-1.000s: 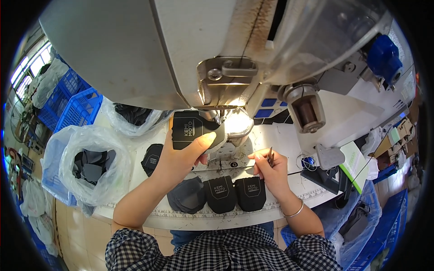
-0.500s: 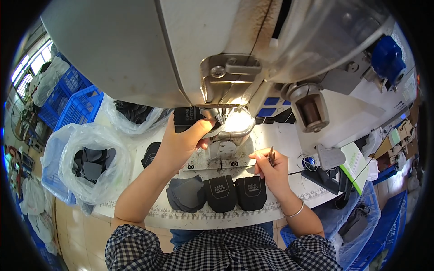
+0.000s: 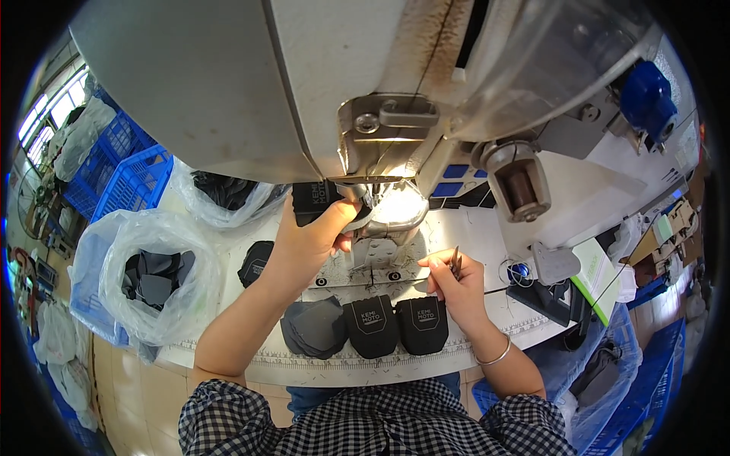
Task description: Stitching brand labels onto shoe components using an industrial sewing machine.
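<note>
My left hand [image 3: 304, 243] pinches a black printed fabric piece [image 3: 309, 199] at the sewing machine's head [image 3: 388, 121], thumb on top. Part of that piece is hidden behind the hand and the machine. Lower right of the lit sewing area, my right hand [image 3: 462, 287] rests on the white table, closed around small dark thread snips [image 3: 455, 263] with the points up. Two stacks of black rounded printed pieces, a middle one [image 3: 370, 328] and a right one [image 3: 423, 327], lie near the front edge. Beside them is a stack of plain grey pieces [image 3: 313, 328].
Another black piece [image 3: 255, 261] lies left of my left forearm. Plastic-lined bins hold cut pieces: a near-left bag [image 3: 201, 281] and one behind it [image 3: 262, 199]. A thread spool [image 3: 525, 186] and a green-white booklet [image 3: 595, 275] are at right. A blue crate [image 3: 661, 380] stands lower right.
Both hands hold almost the same places and grips. The view has shifted very slightly; nothing has been taken up or let go.
</note>
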Available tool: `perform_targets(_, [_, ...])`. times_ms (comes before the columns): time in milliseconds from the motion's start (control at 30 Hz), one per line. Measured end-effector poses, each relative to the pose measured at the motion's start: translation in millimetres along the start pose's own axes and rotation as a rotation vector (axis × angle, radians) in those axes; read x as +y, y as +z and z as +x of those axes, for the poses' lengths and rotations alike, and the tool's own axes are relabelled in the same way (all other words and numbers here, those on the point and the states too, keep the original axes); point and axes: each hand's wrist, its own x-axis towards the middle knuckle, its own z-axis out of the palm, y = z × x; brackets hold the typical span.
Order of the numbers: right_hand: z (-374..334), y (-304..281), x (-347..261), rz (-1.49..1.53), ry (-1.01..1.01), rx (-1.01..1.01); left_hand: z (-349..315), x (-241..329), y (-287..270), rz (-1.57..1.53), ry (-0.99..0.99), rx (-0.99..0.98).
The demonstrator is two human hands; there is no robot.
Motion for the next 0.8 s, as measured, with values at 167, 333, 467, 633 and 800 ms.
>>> perform_targets(167, [0.0, -0.1, 0.3, 0.023, -0.001, -0.009, -15.0, -19.2, 5.3, 0.005, 0.113, 0.116])
perform_targets(333, [-0.9, 0.0, -0.7, 0.01, -0.018, -0.01, -16.2, -16.0, 6.7, 0.043, 0.108, 0.121])
perform_targets(467, [-1.4, 0.2, -3.1, 0.041, -0.03, -0.001, -16.8, -15.9, 1.0, -0.027, 0.076, 0.097])
perform_targets(633, [-1.6, 14.2, -30.8, -0.022, -0.141, -0.083, 15.6, 12.3, -47.6, -0.057, -0.09, -0.179])
perform_targets(800, [9.6, 44.4, -69.0, 0.044, -0.01, -0.283, 17.5, 30.0, -41.3, 0.239, -0.238, -0.49])
